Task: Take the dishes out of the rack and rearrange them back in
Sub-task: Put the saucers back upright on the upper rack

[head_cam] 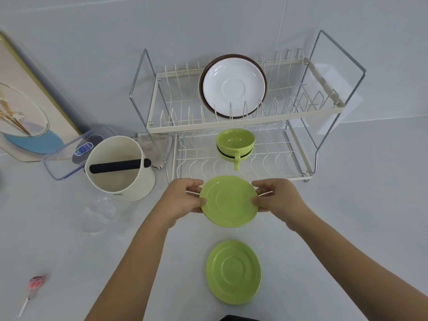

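Left hand (185,198) and right hand (274,196): both grasping one green saucer (228,201), thumbs on its upper face and fingers under opposite edges, held above the worktop (347,205) just in front of the rack's lower tier. Second green saucer (233,271): lying flat on the worktop, nearer the person, apart from the held one. Dish rack (243,128): two tiers, cream wire with chrome side frames, standing against the tiled wall. Lower tier: two green cups (235,145) nested one in the other, handle pointing toward the person. Upper tier: white plate (234,85) standing on edge between the prongs, with a brown-rimmed plate (203,72) directly behind it. Left of the rack: grey cloth (155,147), partly under the rack frame. Cream cylindrical container (120,167) with a black bar across its open top, beside the cloth. Clear plastic box (69,156) behind the container. Clear glass item (99,214) in front of the container; its form cannot be told. Framed picture (25,112) leaning at far left. Lollipop (34,283) lying on the worktop, lower left.
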